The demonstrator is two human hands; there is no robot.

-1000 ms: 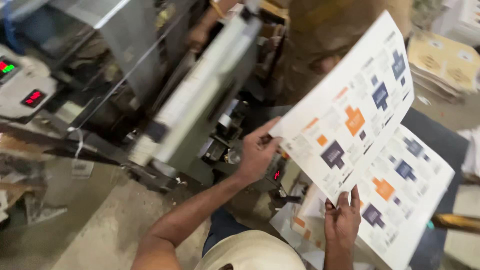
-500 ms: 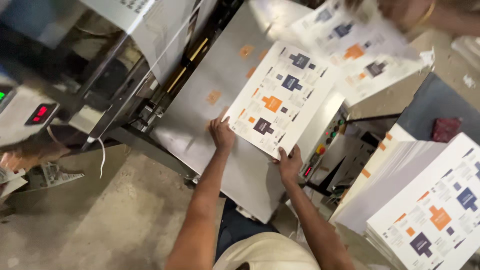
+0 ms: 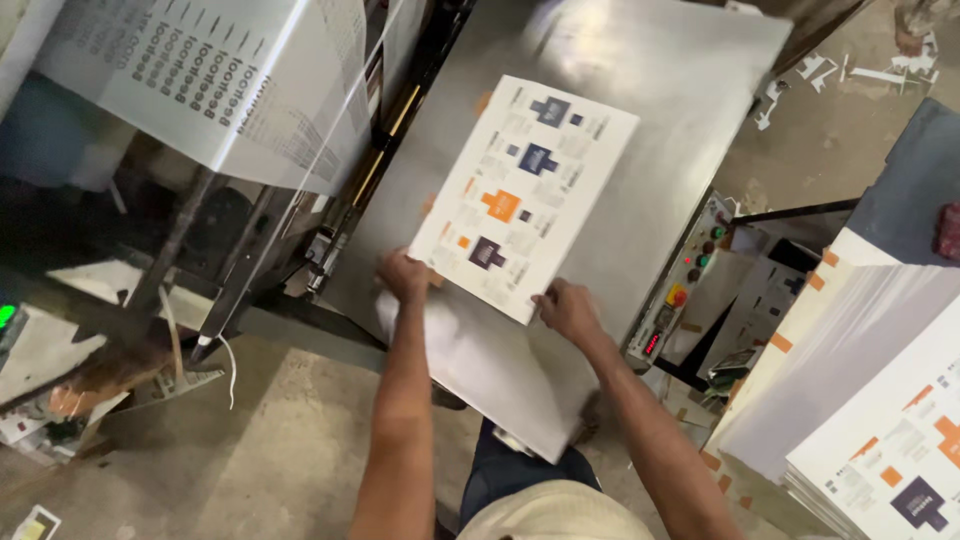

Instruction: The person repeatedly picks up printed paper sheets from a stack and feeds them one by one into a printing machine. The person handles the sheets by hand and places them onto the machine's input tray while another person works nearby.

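Left hand [image 3: 405, 275]: fingers curled, gripping the near left corner of the printed sheet [image 3: 525, 195]. Right hand [image 3: 566, 308]: closed on the near right corner. Sheet: white with orange and dark blue blocks, lying flat on the steel feed plate [image 3: 650, 120]. Control panel [image 3: 685, 275] beside the plate; stack of printed sheets [image 3: 885, 455] at right.

Both bare forearms extend upward from the lower centre of the frame, diverging slightly toward the wrists. The left hand [image 3: 404, 275] lies left of centre, knuckles up, fingers curled downward. The right hand [image 3: 566, 309] lies right of centre and a little lower, palm down, fingers bent, wrist angled inward.
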